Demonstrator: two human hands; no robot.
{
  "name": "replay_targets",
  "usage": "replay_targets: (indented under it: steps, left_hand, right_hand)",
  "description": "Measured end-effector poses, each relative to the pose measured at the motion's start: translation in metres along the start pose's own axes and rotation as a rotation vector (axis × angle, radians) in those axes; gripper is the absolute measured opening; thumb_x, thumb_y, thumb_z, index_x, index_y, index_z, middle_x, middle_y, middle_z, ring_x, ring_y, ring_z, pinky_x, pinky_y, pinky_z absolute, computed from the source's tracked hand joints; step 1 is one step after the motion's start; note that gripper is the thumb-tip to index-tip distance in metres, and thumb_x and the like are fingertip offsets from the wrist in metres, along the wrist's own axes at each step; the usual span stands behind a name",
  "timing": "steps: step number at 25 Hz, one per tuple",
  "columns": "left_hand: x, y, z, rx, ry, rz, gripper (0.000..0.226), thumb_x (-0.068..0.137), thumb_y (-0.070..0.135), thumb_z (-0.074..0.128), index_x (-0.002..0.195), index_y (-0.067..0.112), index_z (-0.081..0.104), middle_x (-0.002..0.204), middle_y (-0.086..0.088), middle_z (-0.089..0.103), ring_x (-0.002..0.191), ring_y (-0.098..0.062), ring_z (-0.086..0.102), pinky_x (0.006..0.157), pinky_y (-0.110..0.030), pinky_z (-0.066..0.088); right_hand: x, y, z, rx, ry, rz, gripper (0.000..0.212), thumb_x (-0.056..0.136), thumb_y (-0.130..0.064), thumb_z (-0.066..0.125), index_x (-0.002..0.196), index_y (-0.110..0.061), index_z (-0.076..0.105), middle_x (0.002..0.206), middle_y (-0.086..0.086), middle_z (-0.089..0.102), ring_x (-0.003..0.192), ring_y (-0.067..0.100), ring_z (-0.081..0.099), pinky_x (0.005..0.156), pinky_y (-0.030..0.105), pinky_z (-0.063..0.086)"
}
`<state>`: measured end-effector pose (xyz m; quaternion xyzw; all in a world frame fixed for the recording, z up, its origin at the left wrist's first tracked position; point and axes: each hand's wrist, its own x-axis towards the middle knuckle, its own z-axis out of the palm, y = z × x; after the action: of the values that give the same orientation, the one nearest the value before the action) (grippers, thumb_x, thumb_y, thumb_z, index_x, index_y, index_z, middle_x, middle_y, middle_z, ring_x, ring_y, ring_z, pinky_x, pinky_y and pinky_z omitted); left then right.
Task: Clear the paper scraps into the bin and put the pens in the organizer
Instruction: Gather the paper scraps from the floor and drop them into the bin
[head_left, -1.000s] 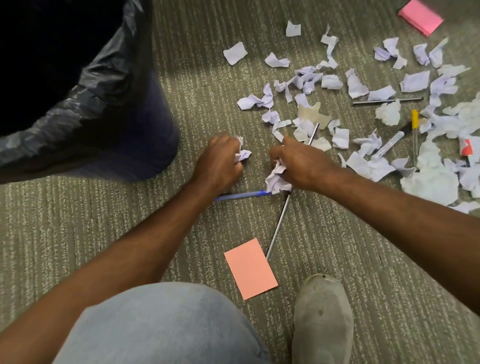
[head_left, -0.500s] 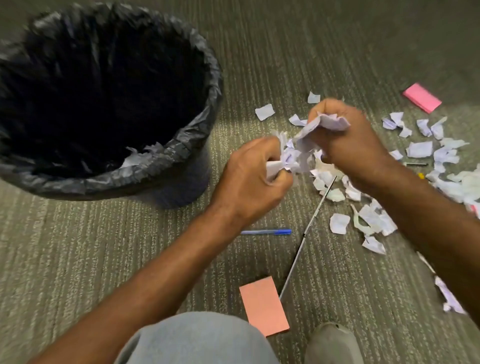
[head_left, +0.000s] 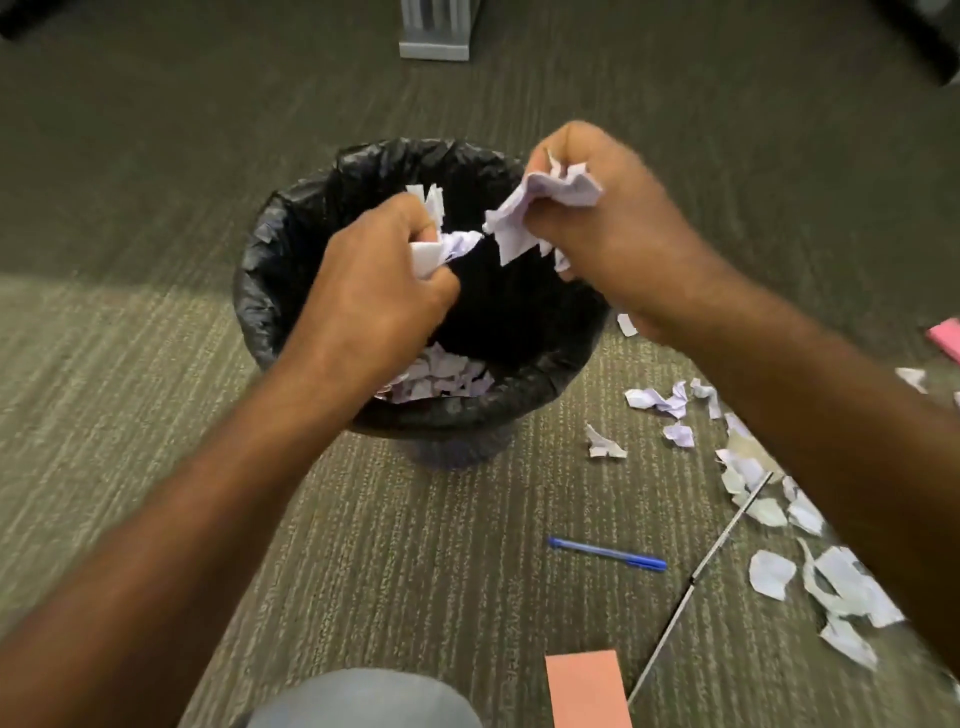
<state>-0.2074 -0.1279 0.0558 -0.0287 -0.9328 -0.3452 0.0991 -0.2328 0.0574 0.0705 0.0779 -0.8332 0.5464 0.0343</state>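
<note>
Both my hands hover over the open mouth of the bin (head_left: 270, 270), a round bin lined with a black bag. My left hand (head_left: 374, 291) is shut on a wad of white paper scraps (head_left: 441, 244). My right hand (head_left: 608, 234) is shut on a bigger crumpled bunch of scraps (head_left: 540, 202). More scraps (head_left: 441, 376) lie inside the bin. Loose scraps (head_left: 769, 499) are scattered on the carpet at the right. A blue pen (head_left: 608, 554) lies on the carpet below the bin, and a thin silver pen (head_left: 696, 577) lies slanted beside it.
A grey organizer (head_left: 434, 31) stands on the carpet at the far top. An orange sticky note (head_left: 587, 688) lies near my knee (head_left: 363, 701). A pink pad (head_left: 946, 338) is at the right edge.
Both hands lifted their scraps off the carpet and moved left over the bin. The view has swung so the bin sits in the middle.
</note>
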Motion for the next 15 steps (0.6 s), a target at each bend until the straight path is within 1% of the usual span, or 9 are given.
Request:
replay_targets:
  steps: [1,2,3,5,7,8,10,13,15]
  left_hand:
    - [0.005,-0.011,-0.004,0.073,-0.031,-0.02,0.019,0.088,0.023,0.068,0.081,0.025,0.05,0.079,0.008,0.054,0.064,-0.004,0.048,0.051,-0.02,0.032]
    - [0.01,-0.019,-0.006,0.126,-0.058,-0.017,0.018,0.089,0.028,0.069,0.085,0.026,0.052,0.088,0.005,0.057,0.071,-0.008,0.053,0.057,-0.024,0.036]
    - [0.012,-0.025,-0.007,0.162,-0.081,-0.01,0.015,0.089,0.032,0.07,0.089,0.027,0.055,0.099,0.003,0.059,0.08,-0.014,0.057,0.064,-0.029,0.04]
    - [0.012,-0.029,-0.009,0.213,-0.101,-0.013,0.021,0.089,0.033,0.073,0.105,0.027,0.062,0.114,0.003,0.055,0.092,-0.018,0.059,0.076,-0.034,0.044]
    - [0.009,-0.028,-0.009,0.26,-0.098,-0.034,0.031,0.089,0.033,0.074,0.117,0.028,0.062,0.122,0.005,0.051,0.097,-0.016,0.057,0.079,-0.035,0.045]
    - [0.007,-0.025,-0.008,0.274,-0.09,-0.038,0.033,0.091,0.034,0.073,0.121,0.029,0.061,0.126,0.005,0.051,0.099,-0.017,0.057,0.08,-0.036,0.046]
    - [0.004,-0.016,-0.004,0.257,-0.062,-0.008,0.031,0.093,0.035,0.07,0.122,0.031,0.06,0.132,0.006,0.05,0.102,-0.017,0.059,0.082,-0.038,0.05]
    - [0.003,0.014,0.007,0.19,0.012,0.117,0.026,0.095,0.035,0.067,0.12,0.031,0.061,0.129,0.008,0.051,0.102,-0.015,0.059,0.083,-0.035,0.049]
    - [0.0,0.04,0.019,0.122,0.039,0.257,0.022,0.096,0.033,0.066,0.118,0.029,0.062,0.124,0.008,0.052,0.101,-0.012,0.056,0.088,-0.035,0.051]
  right_hand:
    - [0.005,0.002,0.009,-0.052,-0.058,0.031,0.018,0.089,-0.013,0.069,0.103,-0.019,0.061,0.11,0.004,0.06,0.083,0.01,0.061,0.061,0.027,0.054]
    - [0.009,0.003,0.015,-0.109,-0.124,0.059,0.028,0.088,-0.016,0.072,0.112,-0.025,0.062,0.12,0.003,0.054,0.091,0.012,0.063,0.065,0.03,0.06]
    - [0.011,0.004,0.018,-0.176,-0.194,0.074,0.041,0.088,-0.018,0.075,0.124,-0.032,0.06,0.128,0.001,0.048,0.098,0.013,0.063,0.07,0.031,0.062]
    - [0.013,0.004,0.019,-0.299,-0.291,0.072,0.063,0.088,-0.023,0.079,0.141,-0.041,0.05,0.138,-0.003,0.043,0.11,0.01,0.059,0.08,0.03,0.06]
    - [0.013,0.007,0.017,-0.316,-0.304,0.061,0.069,0.088,-0.024,0.081,0.145,-0.043,0.047,0.144,-0.007,0.041,0.121,0.011,0.054,0.09,0.036,0.06]
    - [0.013,0.009,0.014,-0.292,-0.282,0.051,0.066,0.089,-0.024,0.08,0.144,-0.042,0.049,0.144,-0.008,0.042,0.123,0.011,0.055,0.091,0.037,0.06]
    - [0.011,0.013,0.005,-0.232,-0.175,0.003,0.05,0.092,-0.021,0.077,0.135,-0.037,0.058,0.14,-0.008,0.049,0.116,0.01,0.062,0.088,0.036,0.062]
    - [0.002,0.02,-0.021,-0.15,0.081,-0.089,0.026,0.094,-0.013,0.065,0.117,-0.026,0.068,0.122,-0.002,0.064,0.101,0.01,0.069,0.081,0.035,0.064]
    - [-0.011,0.029,-0.042,-0.118,0.261,-0.117,0.023,0.091,-0.01,0.059,0.108,-0.021,0.069,0.11,0.001,0.067,0.095,0.015,0.07,0.077,0.04,0.063]
